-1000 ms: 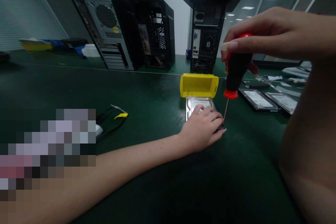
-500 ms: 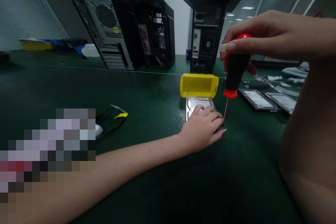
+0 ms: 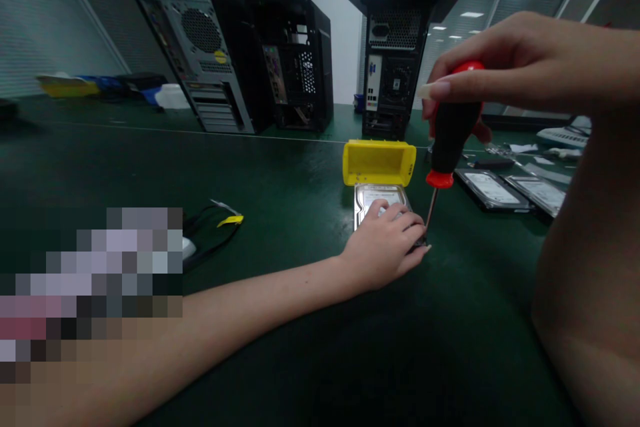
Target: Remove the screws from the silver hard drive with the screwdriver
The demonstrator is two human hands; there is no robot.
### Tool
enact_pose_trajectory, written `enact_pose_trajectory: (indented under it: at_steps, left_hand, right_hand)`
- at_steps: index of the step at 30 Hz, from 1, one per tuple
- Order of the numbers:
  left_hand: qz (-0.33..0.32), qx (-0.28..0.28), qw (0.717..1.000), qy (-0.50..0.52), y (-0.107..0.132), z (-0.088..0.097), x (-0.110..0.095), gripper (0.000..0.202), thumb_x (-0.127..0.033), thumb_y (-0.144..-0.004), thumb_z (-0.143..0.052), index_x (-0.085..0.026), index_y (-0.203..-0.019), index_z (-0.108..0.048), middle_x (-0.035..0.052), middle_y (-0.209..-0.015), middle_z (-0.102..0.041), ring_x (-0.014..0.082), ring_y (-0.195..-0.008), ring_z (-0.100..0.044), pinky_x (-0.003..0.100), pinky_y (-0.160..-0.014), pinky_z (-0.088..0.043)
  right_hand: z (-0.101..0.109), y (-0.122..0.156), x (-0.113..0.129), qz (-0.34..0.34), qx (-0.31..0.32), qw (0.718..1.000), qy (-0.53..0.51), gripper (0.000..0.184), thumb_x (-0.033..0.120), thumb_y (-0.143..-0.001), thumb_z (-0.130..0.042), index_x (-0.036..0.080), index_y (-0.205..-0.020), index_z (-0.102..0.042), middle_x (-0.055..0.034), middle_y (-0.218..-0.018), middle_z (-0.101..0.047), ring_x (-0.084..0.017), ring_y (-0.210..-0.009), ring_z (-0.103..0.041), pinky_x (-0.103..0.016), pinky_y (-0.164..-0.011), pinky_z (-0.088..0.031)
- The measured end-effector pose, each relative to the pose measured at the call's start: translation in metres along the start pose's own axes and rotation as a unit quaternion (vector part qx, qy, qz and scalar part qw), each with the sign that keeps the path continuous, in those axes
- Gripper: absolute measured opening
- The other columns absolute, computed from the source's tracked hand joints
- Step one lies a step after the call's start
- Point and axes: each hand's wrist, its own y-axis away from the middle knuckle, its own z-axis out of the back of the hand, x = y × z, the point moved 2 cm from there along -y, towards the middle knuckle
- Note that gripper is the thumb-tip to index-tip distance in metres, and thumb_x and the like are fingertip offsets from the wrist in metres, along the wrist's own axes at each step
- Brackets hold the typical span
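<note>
A silver hard drive [image 3: 376, 197] lies flat on the green table [image 3: 280, 193], just in front of a yellow plastic box [image 3: 379, 162]. My left hand [image 3: 387, 247] lies on the drive's near end, fingers curled over its near right corner and holding it down. My right hand [image 3: 510, 67] is closed round the top of a screwdriver [image 3: 448, 137] with a black and red handle. The screwdriver stands almost upright, its tip at the drive's right edge beside my left fingers.
Two more hard drives [image 3: 493, 189] [image 3: 536, 192] lie to the right. Three open computer cases [image 3: 200, 40] [image 3: 300, 63] [image 3: 395, 63] stand at the back. Black cables with a yellow tag [image 3: 220, 230] lie to the left. Small parts and papers are scattered at the far right.
Almost nothing differs. My right hand and the screwdriver handle shift very slightly; my left hand stays on the drive.
</note>
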Motion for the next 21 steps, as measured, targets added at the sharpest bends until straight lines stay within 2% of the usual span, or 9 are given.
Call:
enact_pose_trajectory:
  at_steps: [13,21]
  left_hand:
    - [-0.001,-0.002,1.0,-0.007,0.0,-0.0001,-0.0007,0.028,-0.035,-0.09,-0.04,-0.019,-0.103,-0.058,0.0038,-0.111,-0.059,0.0214,-0.106,-0.049,0.039,-0.091,-0.03]
    - [-0.005,-0.002,1.0,-0.019,0.0,0.0003,-0.0007,0.029,-0.036,-0.091,-0.038,-0.02,-0.104,-0.058,0.0038,-0.112,-0.059,0.0205,-0.106,-0.049,0.038,-0.091,-0.03]
  right_hand:
    - [0.001,-0.0006,-0.0022,-0.018,0.009,1.0,0.001,0.045,0.06,-0.081,-0.04,0.025,-0.099,-0.062,-0.0007,-0.083,-0.063,-0.01,-0.062,-0.057,-0.018,-0.044,-0.045]
    - [0.0,-0.0006,-0.0036,-0.012,0.013,1.0,0.002,0.043,0.059,-0.082,-0.039,0.027,-0.099,-0.062,0.0006,-0.085,-0.063,-0.009,-0.062,-0.057,-0.017,-0.045,-0.046]
